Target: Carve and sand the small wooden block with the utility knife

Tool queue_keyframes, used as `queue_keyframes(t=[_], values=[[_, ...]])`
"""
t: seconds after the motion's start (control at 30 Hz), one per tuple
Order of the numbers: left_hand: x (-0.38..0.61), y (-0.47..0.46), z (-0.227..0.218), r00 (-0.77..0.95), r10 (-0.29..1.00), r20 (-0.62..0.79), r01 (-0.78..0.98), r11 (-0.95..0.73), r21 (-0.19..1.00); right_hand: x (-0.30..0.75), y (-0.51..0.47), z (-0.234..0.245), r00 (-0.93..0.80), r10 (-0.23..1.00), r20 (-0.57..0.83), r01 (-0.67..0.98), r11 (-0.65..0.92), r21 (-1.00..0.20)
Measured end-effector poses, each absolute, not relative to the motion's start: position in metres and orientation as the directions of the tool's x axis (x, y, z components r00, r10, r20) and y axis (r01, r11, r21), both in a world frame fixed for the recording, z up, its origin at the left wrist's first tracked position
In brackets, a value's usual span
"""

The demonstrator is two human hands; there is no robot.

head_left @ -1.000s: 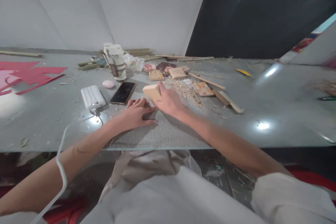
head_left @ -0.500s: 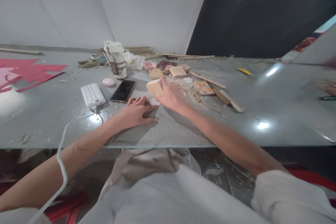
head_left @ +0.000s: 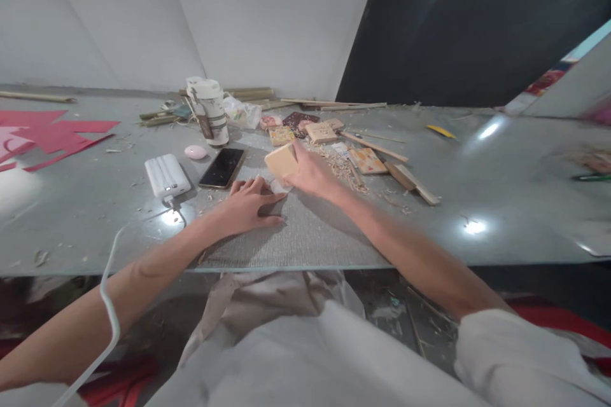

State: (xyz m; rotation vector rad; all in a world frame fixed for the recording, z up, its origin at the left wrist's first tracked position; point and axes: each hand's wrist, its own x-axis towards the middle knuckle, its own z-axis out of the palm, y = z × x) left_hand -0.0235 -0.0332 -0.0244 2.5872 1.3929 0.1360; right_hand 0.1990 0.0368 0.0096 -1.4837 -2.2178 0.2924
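My right hand is closed around a pale, thick wooden block, held tilted just above the table. My left hand lies flat with its fingers spread on a textured grey surface. A small whitish scrap shows between the left fingertips and the block; I cannot tell whether it is held. A black phone rests just beyond my left fingers. Wood shavings are scattered beyond my right hand, around another plain wooden block and a patterned square block.
At the left stand a white power bank with a cable, a pink oval object and a paper cup. Red paper pieces lie far left. Wooden strips and a yellow tool lie right.
The whole view has shifted slightly. My right hand still grips the wooden block in nearly the same spot, and my left hand stays flat on the surface.
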Motion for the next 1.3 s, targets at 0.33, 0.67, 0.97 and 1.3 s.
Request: queue_keyframes(t=[0.33, 0.67, 0.97, 1.3], values=[[-0.023, -0.033, -0.024, 0.551, 0.835, -0.02, 0.819, -0.535, 0.208, 0.202, 0.042, 0.004, -0.313, 0.911, 0.269, 0.773, 0.409, -0.486], [-0.023, -0.033, -0.024, 0.545, 0.839, -0.016, 0.822, -0.53, 0.209, 0.203, 0.046, 0.0, -0.256, 0.92, 0.298, 0.791, 0.376, -0.483], [-0.024, -0.032, -0.026, 0.55, 0.835, 0.0, 0.816, -0.537, 0.216, 0.205, 0.038, 0.0, -0.262, 0.921, 0.287, 0.77, 0.379, -0.513], [-0.024, -0.032, -0.026, 0.557, 0.831, 0.003, 0.809, -0.543, 0.223, 0.201, 0.036, 0.0, -0.257, 0.926, 0.276, 0.774, 0.369, -0.514]])
